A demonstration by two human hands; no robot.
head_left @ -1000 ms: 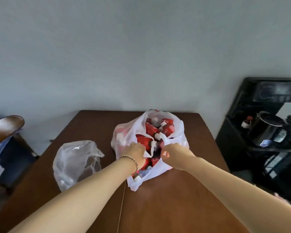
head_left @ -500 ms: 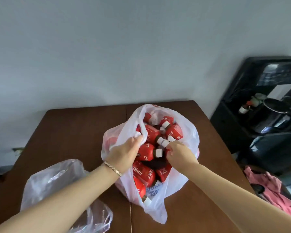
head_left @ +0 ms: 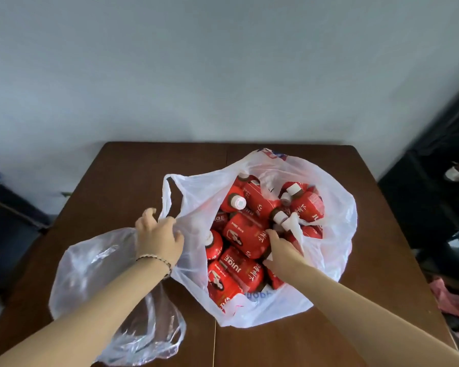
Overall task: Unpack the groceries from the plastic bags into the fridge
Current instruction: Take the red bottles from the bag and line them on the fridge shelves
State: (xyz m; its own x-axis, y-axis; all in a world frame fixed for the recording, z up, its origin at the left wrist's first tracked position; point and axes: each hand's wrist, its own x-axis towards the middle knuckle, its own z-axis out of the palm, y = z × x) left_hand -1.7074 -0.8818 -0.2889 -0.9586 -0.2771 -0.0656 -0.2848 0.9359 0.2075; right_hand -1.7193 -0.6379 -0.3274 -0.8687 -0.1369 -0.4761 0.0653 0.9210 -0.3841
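Left hand (head_left: 158,241), a bracelet (head_left: 157,259) on its wrist, grips the white bag (head_left: 337,207) at its left rim, fingers curled over the plastic just below the left handle loop (head_left: 167,197); half a second ago it held that rim close against the bottles, and it now sits further left, over the clear bag (head_left: 90,274), so the mouth gapes much wider. Right hand (head_left: 281,250) reaches inside the white bag, fingers down among the bottles (head_left: 245,235) beside the right handle strip (head_left: 294,226); I cannot tell whether it grasps a bottle, the strip, or nothing. Earlier it pinched plastic at the mouth's right side; more bottles show than before, and the clear bag lies more fully in view.

Both bags rest on the brown table (head_left: 133,176), the white one right of centre, the clear one crumpled at the near left, touching it.

Bottles are red with white caps, piled on their sides and at angles; white letters on two labels read like "JUICE", with Chinese characters beside them too small to read; one label carries a small figure drawing. Blue print shows through the white bag's near edge, unreadable; red and blue print marks its far rim.

A black stand (head_left: 421,207) fills the right edge; pink cloth (head_left: 453,295) lies below it.
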